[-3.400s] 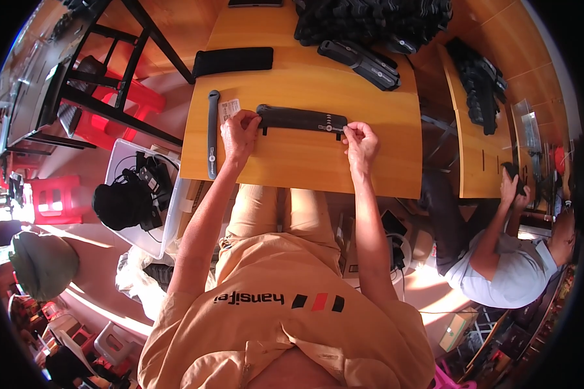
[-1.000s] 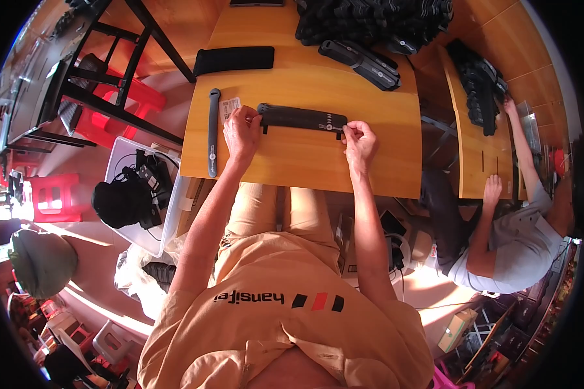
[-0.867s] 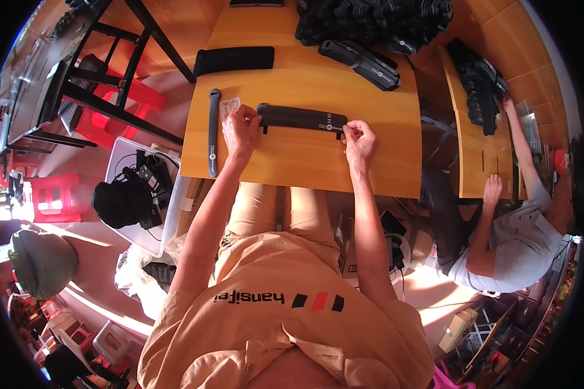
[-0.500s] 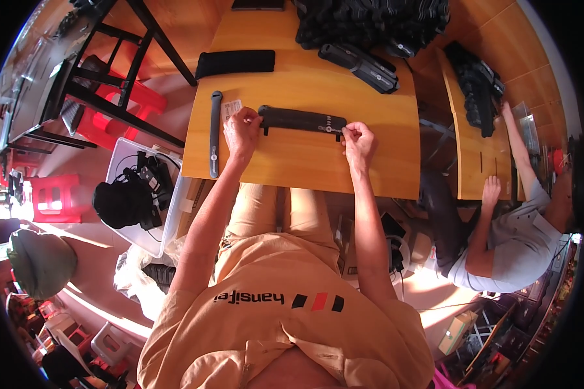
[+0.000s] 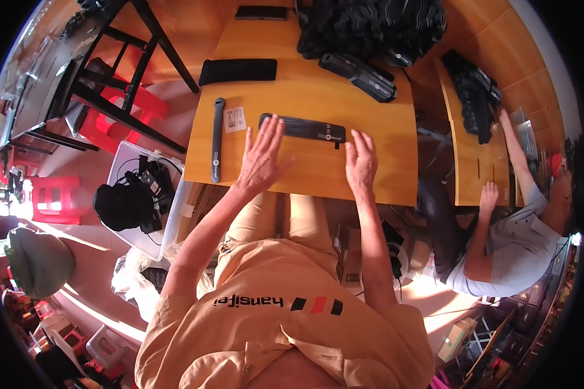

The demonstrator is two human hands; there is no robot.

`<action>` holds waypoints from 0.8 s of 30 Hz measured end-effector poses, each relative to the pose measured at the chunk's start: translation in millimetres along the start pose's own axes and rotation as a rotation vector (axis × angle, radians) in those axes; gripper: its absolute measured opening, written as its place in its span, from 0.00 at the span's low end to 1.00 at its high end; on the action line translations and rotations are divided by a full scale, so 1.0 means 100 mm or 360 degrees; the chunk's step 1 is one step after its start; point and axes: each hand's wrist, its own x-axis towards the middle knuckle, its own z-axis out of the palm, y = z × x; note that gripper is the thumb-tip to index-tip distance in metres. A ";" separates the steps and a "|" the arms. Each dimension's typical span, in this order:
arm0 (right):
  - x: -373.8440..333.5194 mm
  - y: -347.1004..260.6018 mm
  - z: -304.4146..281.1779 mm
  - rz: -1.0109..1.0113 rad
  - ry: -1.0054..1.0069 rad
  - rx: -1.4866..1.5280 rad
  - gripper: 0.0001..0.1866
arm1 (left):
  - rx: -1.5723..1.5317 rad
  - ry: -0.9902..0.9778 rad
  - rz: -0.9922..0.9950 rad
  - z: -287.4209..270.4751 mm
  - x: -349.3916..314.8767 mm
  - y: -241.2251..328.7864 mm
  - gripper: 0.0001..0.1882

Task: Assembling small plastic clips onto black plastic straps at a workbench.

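Note:
On the wooden table lies a long flat black piece (image 5: 308, 129) with pale marks near its right end and a small dark tab below that end. My left hand (image 5: 262, 159) is spread out over its left end, covering part of its lower edge; whether it touches cannot be told. By the right end is my right hand (image 5: 361, 163), fingers stretched out and holding nothing. A narrow dark strip (image 5: 217, 139) with a rounded top lies further left, and a small white printed label (image 5: 235, 119) sits beside it.
A black sleeve-like piece (image 5: 239, 71) lies at the far left of the table (image 5: 305, 174). Bundled black pieces (image 5: 360, 76) and a large black pile (image 5: 376, 32) are at the far right. Left of the table stands a plastic bin (image 5: 165, 223); a co-worker (image 5: 499, 240) sits to the right.
Both hands have let go of the flat black piece's ends and opened. My left hand has shifted right and nearer to me; my right hand has moved slightly nearer.

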 end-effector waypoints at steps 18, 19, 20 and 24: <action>-0.13 -0.06 0.12 -0.0256 -0.0648 -0.0706 0.38 | 0.0179 -0.0282 0.0134 0.16 0.05 -0.20 0.48; -0.13 -0.04 0.12 -0.0265 -0.0652 -0.0702 0.38 | 0.0183 -0.0278 0.0125 0.16 0.03 -0.21 0.48; -0.13 -0.02 0.11 -0.0250 -0.0675 -0.0684 0.38 | 0.0111 -0.0261 0.0093 0.12 0.02 -0.21 0.48; -0.17 -0.09 0.07 -0.0236 -0.0619 -0.0544 0.37 | -0.0090 0.0006 -0.0002 -0.25 -0.11 -0.12 0.40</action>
